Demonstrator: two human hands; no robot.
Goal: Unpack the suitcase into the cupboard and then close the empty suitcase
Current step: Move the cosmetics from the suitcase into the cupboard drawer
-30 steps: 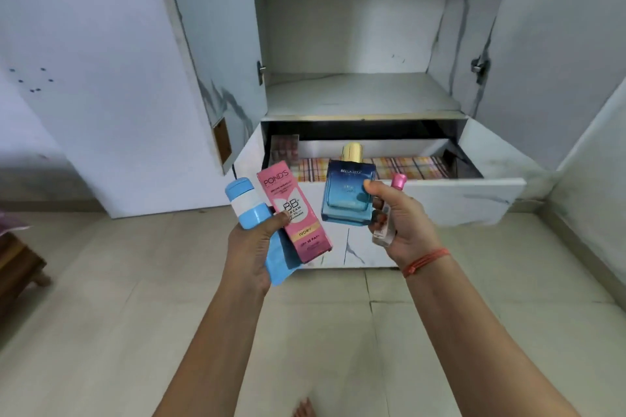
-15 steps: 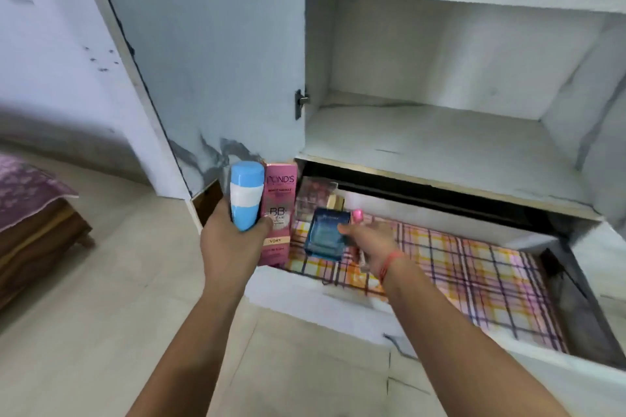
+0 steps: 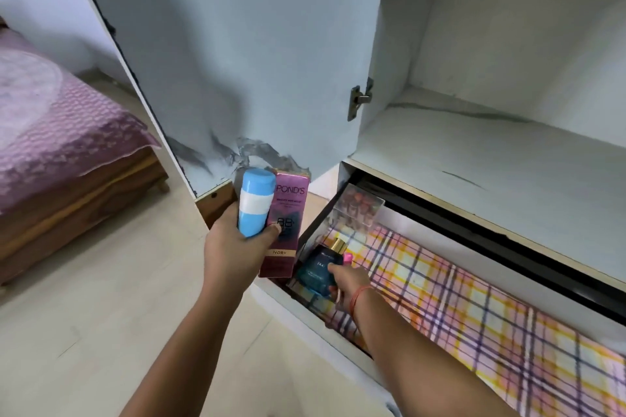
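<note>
Two bare forearms reach forward over a pale floor. The left hand curls its fingers round a blue-and-white bottle and a pink Pond's box, held upright together just outside the open, plaid-lined drawer. The right hand, lower and inside the drawer's left end, grips a blue perfume bottle, with a small pink-capped vial beside it. Beyond them a clear organiser box stands in the corner; above is a cupboard shelf. The suitcase is out of view. With two items in each hand, the perfume bottle could tip when set down, or knock the organiser.
</note>
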